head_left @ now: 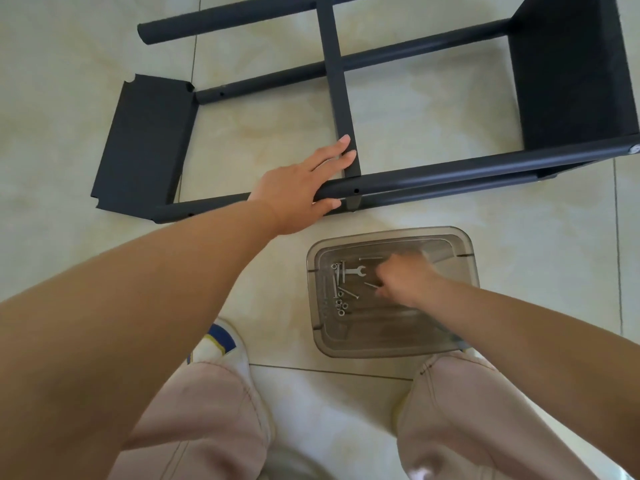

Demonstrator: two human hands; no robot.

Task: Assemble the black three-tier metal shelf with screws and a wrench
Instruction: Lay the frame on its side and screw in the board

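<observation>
The black shelf frame lies on its side on the tiled floor, with one tier panel fixed at the right end and a middle tier standing edge-on. My left hand grips the near pole beside that middle tier, fingers stretched over it. A loose black tier panel lies at the left end. My right hand reaches into a clear plastic tray and pinches a long screw. A small wrench, more screws and nuts lie in the tray.
My knees in pale trousers and a white shoe are at the bottom of the view, close to the tray. Bare tiled floor shows between the frame poles and around the tray.
</observation>
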